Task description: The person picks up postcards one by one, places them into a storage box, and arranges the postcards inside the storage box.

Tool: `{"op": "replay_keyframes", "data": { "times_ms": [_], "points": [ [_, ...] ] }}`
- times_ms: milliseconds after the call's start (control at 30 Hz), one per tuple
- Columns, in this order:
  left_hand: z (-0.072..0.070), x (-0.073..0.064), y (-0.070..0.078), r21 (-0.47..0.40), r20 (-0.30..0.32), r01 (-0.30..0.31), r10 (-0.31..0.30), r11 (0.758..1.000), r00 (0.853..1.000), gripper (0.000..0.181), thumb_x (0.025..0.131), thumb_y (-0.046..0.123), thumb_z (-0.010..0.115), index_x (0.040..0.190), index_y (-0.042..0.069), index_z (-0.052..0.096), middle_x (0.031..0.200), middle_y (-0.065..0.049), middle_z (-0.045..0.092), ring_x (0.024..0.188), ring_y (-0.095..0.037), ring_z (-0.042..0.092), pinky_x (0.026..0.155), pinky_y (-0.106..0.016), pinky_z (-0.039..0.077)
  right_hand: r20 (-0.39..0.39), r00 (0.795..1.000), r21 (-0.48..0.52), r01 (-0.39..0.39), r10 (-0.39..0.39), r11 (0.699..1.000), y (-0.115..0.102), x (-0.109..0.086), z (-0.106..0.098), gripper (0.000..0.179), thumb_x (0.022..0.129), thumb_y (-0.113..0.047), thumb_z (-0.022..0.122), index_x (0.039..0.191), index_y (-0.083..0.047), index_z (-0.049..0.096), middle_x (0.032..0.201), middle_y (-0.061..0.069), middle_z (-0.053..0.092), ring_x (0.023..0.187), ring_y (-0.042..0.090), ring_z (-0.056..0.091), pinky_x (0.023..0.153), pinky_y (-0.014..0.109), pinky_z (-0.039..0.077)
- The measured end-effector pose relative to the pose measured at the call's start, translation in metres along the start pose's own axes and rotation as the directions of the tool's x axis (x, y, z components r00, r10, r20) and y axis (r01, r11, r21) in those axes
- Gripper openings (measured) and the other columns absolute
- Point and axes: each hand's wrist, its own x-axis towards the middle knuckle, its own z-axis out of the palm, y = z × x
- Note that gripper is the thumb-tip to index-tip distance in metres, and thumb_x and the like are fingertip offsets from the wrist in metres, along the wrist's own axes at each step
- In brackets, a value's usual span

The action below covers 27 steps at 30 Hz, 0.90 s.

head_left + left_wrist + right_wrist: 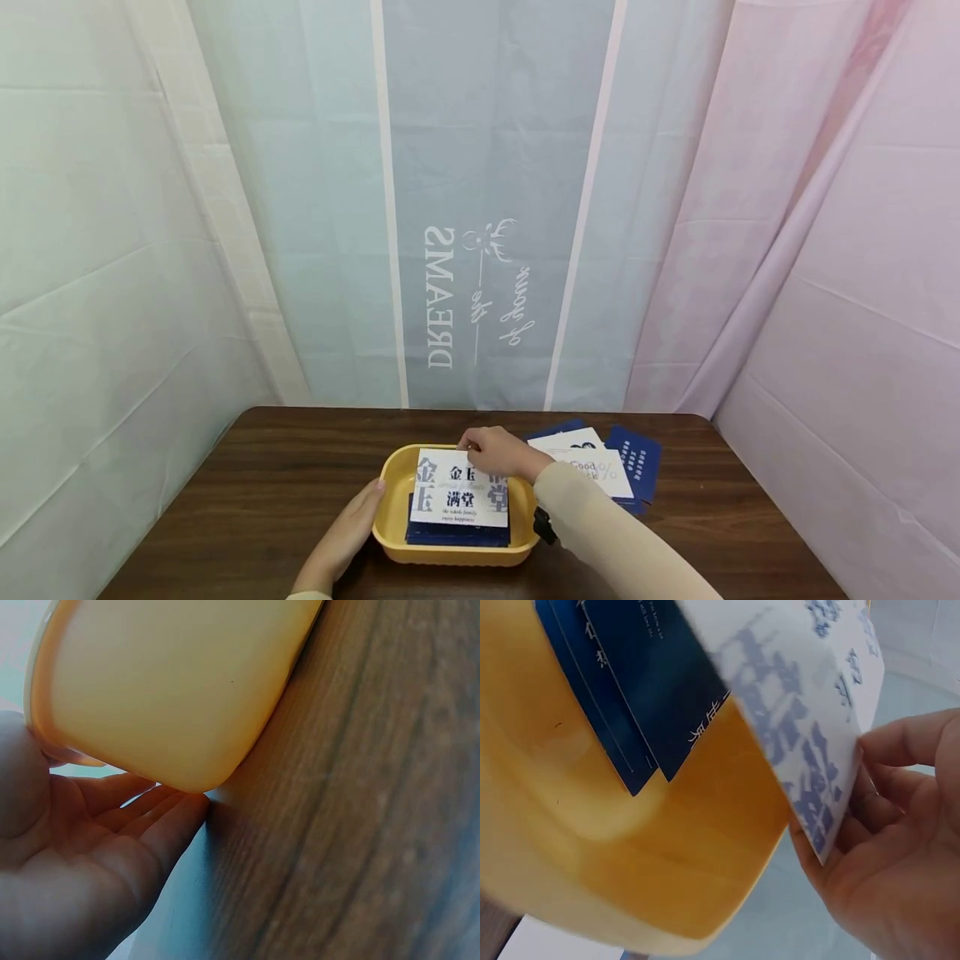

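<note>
A yellow plastic tray (450, 555) stands near the table's front edge. My right hand (501, 452) pinches the far edge of a white card (468, 487) with blue-grey Chinese characters, tilted over the tray. Thumb and fingers grip its edge in the right wrist view, where dark blue cards (641, 682) lie beneath it in the tray. My left hand (352, 529) is at the tray's left side. In the left wrist view its fairly straight fingers (176, 825) rest against the tray's outer wall, with the thumb up by the rim.
To the right of the tray lies a loose spread of white cards (617, 475) and blue cards (637, 454), partly hidden by my right forearm. The dark wooden table (300, 467) ends at a hanging cloth (495, 167) at the back, with pale cloths at both sides.
</note>
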Motion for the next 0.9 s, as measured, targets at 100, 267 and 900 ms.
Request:
{"op": "replay_keyframes", "data": {
  "times_ms": [100,267,900],
  "points": [
    [0.000,0.000,-0.001,0.001,-0.003,0.001,-0.001,1.000,1.000,0.071,0.110,0.040,0.035,0.146,-0.021,0.027,0.153,-0.039,0.026,0.143,-0.051,0.021,0.115,-0.063,0.018,0.038,0.999,-0.023,-0.024,0.025,0.999,-0.002,0.002,0.001,0.018,0.099,-0.011,0.055,0.109,-0.014,0.070,0.091,-0.007,0.064,0.075,0.010,0.058,0.067,0.028,0.050],
    [0.001,0.001,-0.002,0.003,-0.008,0.007,-0.007,1.000,1.000,0.071,0.110,0.041,0.036,0.146,-0.021,0.028,0.152,-0.038,0.027,0.143,-0.051,0.021,0.115,-0.063,0.019,0.084,0.996,-0.071,-0.024,0.030,0.997,-0.007,0.003,0.001,0.018,0.100,-0.008,0.054,0.104,-0.014,0.071,0.086,-0.007,0.062,0.073,0.010,0.056,0.066,0.027,0.048],
    [0.000,0.002,0.000,0.004,0.002,0.032,-0.032,0.999,0.999,0.073,0.110,0.042,0.036,0.147,-0.020,0.027,0.153,-0.038,0.026,0.143,-0.051,0.021,0.114,-0.064,0.019,0.086,0.986,-0.350,-0.106,0.144,0.931,-0.018,0.007,0.018,0.020,0.083,-0.018,0.083,0.100,-0.015,0.071,0.081,-0.007,0.062,0.067,0.011,0.056,0.064,0.028,0.052]
  ]
}}
